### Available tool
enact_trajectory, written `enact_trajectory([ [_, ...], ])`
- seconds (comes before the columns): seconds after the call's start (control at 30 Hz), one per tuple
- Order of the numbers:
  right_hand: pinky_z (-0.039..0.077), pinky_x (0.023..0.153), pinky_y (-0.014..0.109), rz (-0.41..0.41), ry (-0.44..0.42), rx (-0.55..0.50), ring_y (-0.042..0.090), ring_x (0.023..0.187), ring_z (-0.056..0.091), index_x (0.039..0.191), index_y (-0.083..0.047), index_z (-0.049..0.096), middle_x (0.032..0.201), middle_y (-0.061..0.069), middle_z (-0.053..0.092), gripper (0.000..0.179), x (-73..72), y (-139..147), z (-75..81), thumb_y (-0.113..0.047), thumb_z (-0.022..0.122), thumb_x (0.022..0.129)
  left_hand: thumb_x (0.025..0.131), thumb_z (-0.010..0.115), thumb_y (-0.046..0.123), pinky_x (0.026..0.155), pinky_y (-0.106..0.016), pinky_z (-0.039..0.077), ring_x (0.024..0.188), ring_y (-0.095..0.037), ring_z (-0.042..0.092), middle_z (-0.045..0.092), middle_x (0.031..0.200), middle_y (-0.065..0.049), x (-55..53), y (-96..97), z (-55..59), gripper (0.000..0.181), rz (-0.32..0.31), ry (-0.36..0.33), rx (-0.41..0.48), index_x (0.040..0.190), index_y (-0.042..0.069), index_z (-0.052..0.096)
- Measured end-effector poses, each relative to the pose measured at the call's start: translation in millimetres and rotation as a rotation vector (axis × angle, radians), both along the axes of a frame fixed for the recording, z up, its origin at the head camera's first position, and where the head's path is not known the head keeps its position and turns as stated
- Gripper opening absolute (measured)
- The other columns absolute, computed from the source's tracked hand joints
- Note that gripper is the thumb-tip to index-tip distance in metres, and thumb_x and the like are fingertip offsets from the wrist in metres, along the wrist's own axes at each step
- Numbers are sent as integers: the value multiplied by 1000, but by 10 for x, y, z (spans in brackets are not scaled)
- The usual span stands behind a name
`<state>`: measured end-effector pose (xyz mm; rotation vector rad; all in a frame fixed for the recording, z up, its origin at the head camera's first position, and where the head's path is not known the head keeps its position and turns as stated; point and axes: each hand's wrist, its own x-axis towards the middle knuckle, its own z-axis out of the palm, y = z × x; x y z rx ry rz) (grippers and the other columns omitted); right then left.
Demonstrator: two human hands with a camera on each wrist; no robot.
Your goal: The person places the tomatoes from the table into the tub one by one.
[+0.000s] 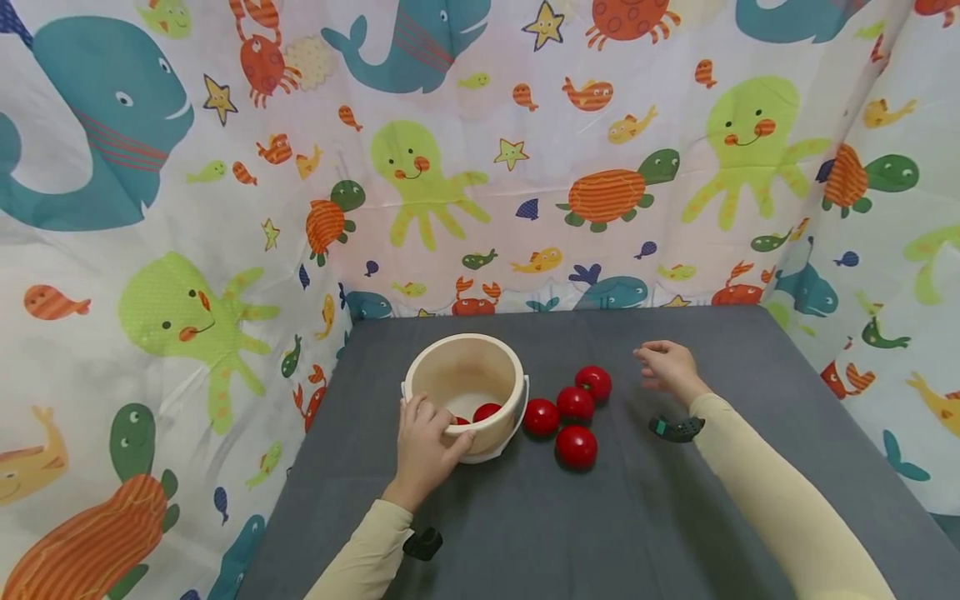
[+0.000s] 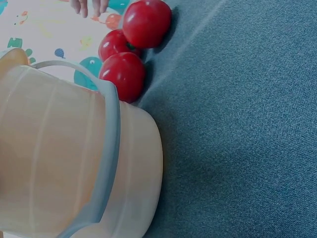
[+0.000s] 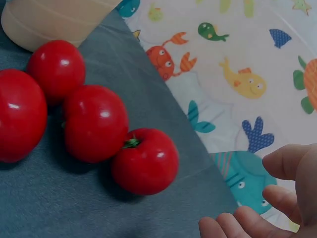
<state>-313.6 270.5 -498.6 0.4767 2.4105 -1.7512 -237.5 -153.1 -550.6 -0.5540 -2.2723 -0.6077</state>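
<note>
My left hand (image 1: 427, 446) grips the near rim of a cream bucket (image 1: 459, 367), fingers over the edge and thumb along the outside. Inside, on the bottom, two red tomatoes (image 1: 486, 412) show partly past the rim. Several more tomatoes (image 1: 576, 447) lie in a cluster just right of the bucket. In the right wrist view, one tomato (image 3: 144, 161) has a green stem on top. My right hand (image 1: 669, 367) hovers to the right of the cluster, fingers loosely bent and apart from the thumb, holding nothing.
A grey cloth (image 1: 510, 533) covers the table. Behind it and at both sides hangs a white curtain (image 1: 465, 267) printed with sea animals. The bucket's pale handle (image 2: 111, 148) hangs down along its outer side.
</note>
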Motion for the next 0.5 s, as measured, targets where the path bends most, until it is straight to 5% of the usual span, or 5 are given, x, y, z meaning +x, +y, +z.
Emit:
enact_trajectory([
  [0.5,63,85,40,17,-20,-65,38,121,57,145,3,44,144,27,47,54,-14,-238,-289,-31,51,104,82,72,44,105,-83,30,123,-43,55,59,83,-9,10,9,14,31,21,-52,-12,79,14,63],
])
